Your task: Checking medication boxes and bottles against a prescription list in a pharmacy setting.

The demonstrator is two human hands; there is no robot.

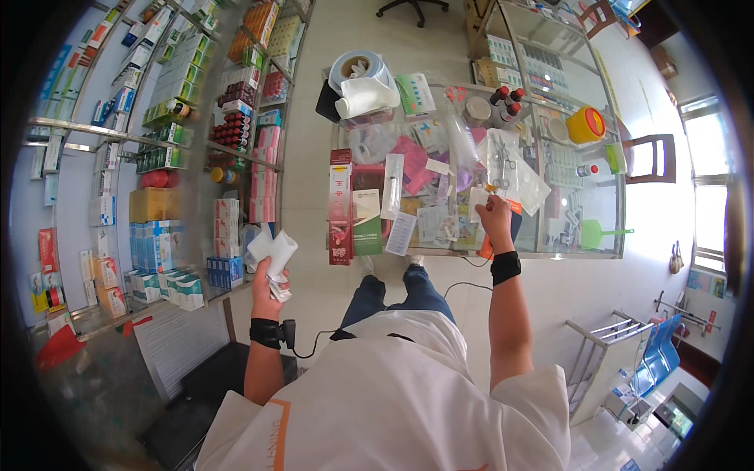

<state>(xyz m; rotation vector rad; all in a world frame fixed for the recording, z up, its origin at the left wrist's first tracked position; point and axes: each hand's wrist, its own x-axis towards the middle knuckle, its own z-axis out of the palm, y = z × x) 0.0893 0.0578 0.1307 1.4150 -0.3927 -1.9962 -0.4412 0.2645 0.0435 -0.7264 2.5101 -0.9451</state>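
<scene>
My left hand (270, 284), held out beside the medicine shelves, grips some crumpled white sheets (281, 250), thin paper or plastic, whose loose ends stick up past the fingers. Over the right part of the cluttered glass counter, my right hand (495, 216) has its fingertips drawn together just by a small white sheet (478, 203) and a small orange-yellow item. Whether anything is pinched there is hidden. Beyond those fingertips lie metal scissors or forceps (503, 168) on clear packaging. An orange packet (486, 247) and a dark booklet (516, 226) are partly under that hand.
Across the glass counter are a wrapped syringe (392, 187), a red box (340, 206), a green-white booklet (368, 221), a large white roll (368, 88) and dark bottles (508, 106). A yellow container (586, 125) stands farther right. Stocked shelves (171, 135) line the left. A cable (468, 284) runs beside my legs.
</scene>
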